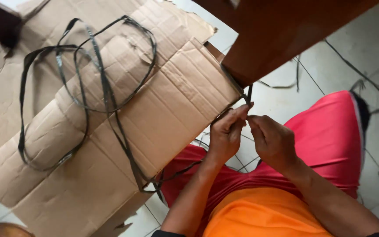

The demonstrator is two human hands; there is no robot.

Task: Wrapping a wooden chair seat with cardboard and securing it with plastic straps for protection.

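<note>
Both hands meet at the corner of the flattened brown cardboard sheet (110, 127). The left hand (226, 134) and right hand (272, 140) have fingers pinched tight on the thin black plastic strap (247, 97) there.

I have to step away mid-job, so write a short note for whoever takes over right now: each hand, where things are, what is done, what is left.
Left hand: pinching the dark strap at the corner of the cardboard.
Right hand: pinching the same strap just beside it, fingertips almost meeting the left's.
Things: flattened cardboard lies on the tiled floor; a brown wooden piece rests over its corner.
Done: strap runs across the cardboard.
Left: long loops lie slack on top; no finished knot shows.
</note>
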